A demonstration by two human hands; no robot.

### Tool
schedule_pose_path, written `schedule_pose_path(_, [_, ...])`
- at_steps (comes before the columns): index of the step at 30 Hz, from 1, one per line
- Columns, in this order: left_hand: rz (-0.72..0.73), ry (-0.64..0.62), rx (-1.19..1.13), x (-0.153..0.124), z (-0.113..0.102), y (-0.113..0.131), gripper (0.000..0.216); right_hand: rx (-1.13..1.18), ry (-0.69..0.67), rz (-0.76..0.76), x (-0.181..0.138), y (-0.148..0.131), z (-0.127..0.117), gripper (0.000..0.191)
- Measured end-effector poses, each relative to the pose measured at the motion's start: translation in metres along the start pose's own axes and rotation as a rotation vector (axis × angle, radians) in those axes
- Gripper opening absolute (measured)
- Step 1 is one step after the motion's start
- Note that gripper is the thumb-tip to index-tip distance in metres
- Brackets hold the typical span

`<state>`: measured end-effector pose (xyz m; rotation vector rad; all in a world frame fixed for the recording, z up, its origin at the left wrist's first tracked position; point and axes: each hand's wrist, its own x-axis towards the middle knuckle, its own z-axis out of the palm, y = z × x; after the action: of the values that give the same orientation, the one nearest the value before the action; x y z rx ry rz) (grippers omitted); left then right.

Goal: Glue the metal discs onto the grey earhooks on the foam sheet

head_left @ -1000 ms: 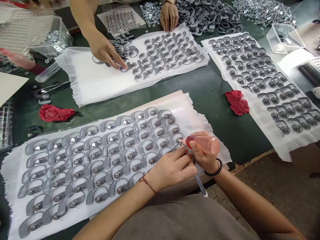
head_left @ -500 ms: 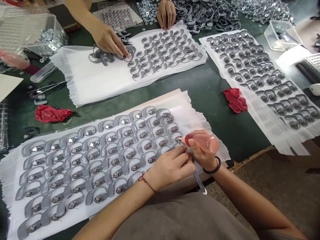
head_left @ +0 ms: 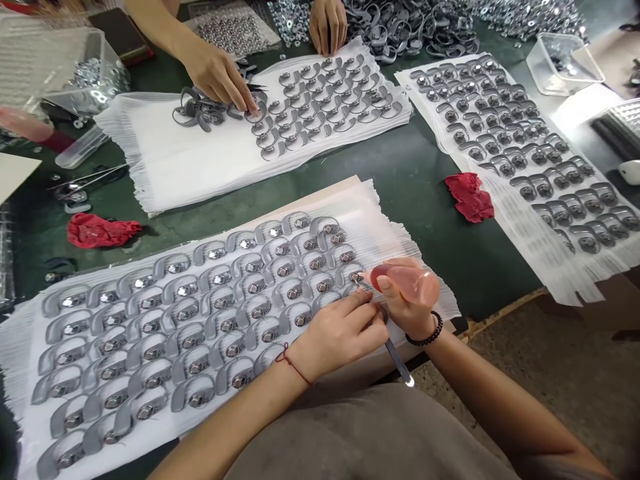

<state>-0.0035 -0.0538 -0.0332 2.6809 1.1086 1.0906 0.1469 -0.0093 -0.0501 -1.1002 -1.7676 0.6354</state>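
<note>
Barely anything has shifted since a second ago, only the co-worker's hand [head_left: 217,73] pulling loose clips closer. Right hand [head_left: 407,310] is clamped around the pink bottle [head_left: 407,283], nozzle on the grey clip [head_left: 356,277] at the sheet's [head_left: 395,233] right end, while left hand [head_left: 340,333] fingers pinch together beside it. Looks like mid-dab; the next clip wants a steady tip.

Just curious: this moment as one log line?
right hand: holds pink bottle | left hand: on grey parts | co-worker's hand: arranging
</note>
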Motion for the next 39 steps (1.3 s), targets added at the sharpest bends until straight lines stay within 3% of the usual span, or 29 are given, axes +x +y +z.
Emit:
schedule_pose_path(24, [-0.015, -0.008, -0.022, 0.001, -0.001, 0.000, 0.011, -0.032, -0.038, 0.033, 0.002, -0.001, -0.002, 0.013])
schedule_pose_path(29, [-0.022, 0.002, -0.010, 0.003, -0.002, -0.002, 0.010, -0.029, -0.003, -0.011, 0.001, 0.001, -0.002, 0.007])
schedule_pose_path(33, [-0.094, 0.031, -0.049, 0.002, -0.004, -0.007, 0.011, -0.036, 0.013, -0.021, -0.001, 0.005, -0.003, 0.007])
schedule_pose_path(39, [-0.320, 0.120, -0.260, 0.000, -0.006, -0.016, 0.021, -0.056, 0.006, -0.014, -0.002, 0.005, -0.005, 0.012])
